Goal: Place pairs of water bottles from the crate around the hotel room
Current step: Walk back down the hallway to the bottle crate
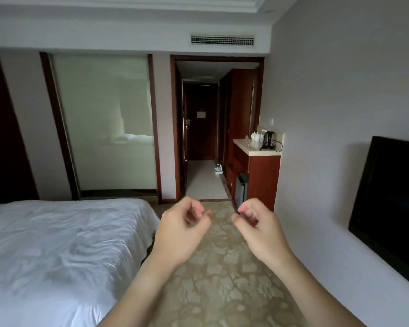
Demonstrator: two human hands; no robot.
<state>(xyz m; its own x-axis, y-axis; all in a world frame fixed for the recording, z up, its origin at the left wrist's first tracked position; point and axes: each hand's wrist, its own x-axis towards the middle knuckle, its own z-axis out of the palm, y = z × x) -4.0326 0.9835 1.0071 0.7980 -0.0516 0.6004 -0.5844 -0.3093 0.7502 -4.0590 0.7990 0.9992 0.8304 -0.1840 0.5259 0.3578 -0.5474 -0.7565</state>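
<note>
Far down the entrance hallway, a small crate [218, 170] with several water bottles standing in it sits on the pale floor beside the wooden wardrobe. Both my hands are raised in front of me over the patterned carpet, well short of the crate. My left hand [183, 228] holds nothing, its fingers loosely curled. My right hand [257, 226] is also without any object, fingers curled inward, thumb near the fingertips.
A white bed [57, 251] fills the left. A black TV [387, 204] hangs on the right wall. A wooden cabinet [262, 175] with a kettle [269, 139] and cups stands by the doorway [207, 180]. Frosted glass panel [104, 123] at the back left.
</note>
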